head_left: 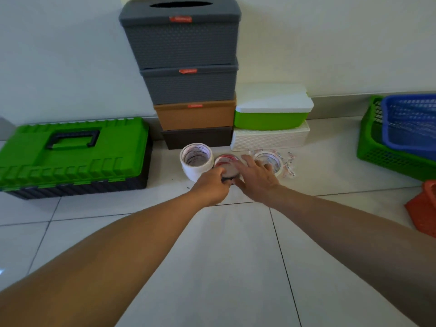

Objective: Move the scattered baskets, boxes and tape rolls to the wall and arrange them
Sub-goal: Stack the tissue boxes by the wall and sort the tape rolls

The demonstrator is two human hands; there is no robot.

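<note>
From the head view, both bare forearms reach forward over the pale tiled floor (pixel 224 256) toward a row of tape rolls lying just in front of the boxes at the wall (pixel 59 55).

The left hand (pixel 213 185) has its fingers curled round the near edge of the dark tape roll (pixel 227 165), which has a red and white label on top and sits on the floor in the middle of the row. The right hand (pixel 258 179) lies over the right side of the same roll with its fingers spread and fairly straight, not clenched. Its fingertips reach over the wrapped tape roll (pixel 271 160) just to the right; whether they touch it I cannot tell.

To the left of the dark roll, touching or nearly so, stands a white tape stack (pixel 195 161), taller than the others.

Behind the rolls a column of four boxes rises against the wall: a dark brown box (pixel 198 138) at the bottom, a tan box (pixel 195 115) on it, then a grey box (pixel 190 84), and a larger grey box (pixel 181 36) with an oval slot in its lid on top. Right beside the column a green box with a white lid (pixel 271 114) sits on a white box (pixel 269 138).

At the left, a green toolbox (pixel 70 152) with a black handle lies by the wall. At the far right a blue basket (pixel 410 123) sits tilted inside a green basket (pixel 377 152), and an orange basket (pixel 424 208) is cut off by the frame edge nearer the person.
</note>
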